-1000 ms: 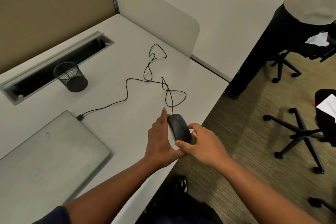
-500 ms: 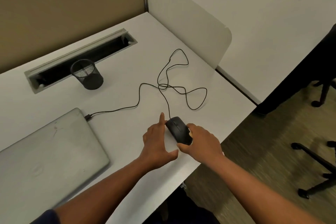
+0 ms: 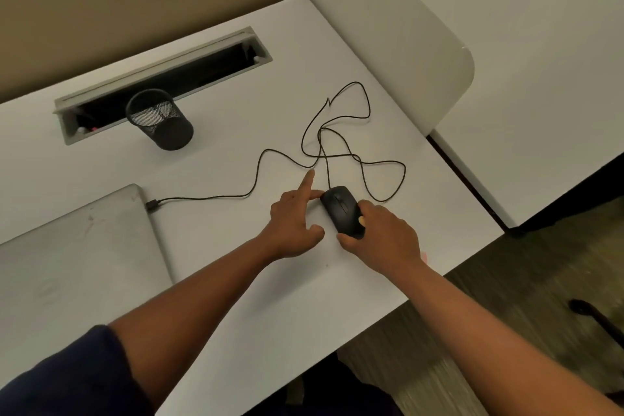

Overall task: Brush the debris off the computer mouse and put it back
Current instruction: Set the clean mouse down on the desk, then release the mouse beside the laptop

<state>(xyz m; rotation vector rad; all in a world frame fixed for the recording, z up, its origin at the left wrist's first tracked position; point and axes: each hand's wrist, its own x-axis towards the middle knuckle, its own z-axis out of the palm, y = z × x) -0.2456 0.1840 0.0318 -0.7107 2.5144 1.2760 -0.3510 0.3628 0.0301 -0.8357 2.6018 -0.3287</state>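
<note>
My right hand (image 3: 385,238) grips the black computer mouse (image 3: 341,209) at frame centre, seemingly resting on the desk (image 3: 236,297); my left hand (image 3: 293,216) brushes it with fingers extended, grasping nothing. Its looped cable (image 3: 351,145) could snag and drag it sideways

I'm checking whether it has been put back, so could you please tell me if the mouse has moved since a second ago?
Yes. The mouse has moved from past the desk edge back onto it.
</note>
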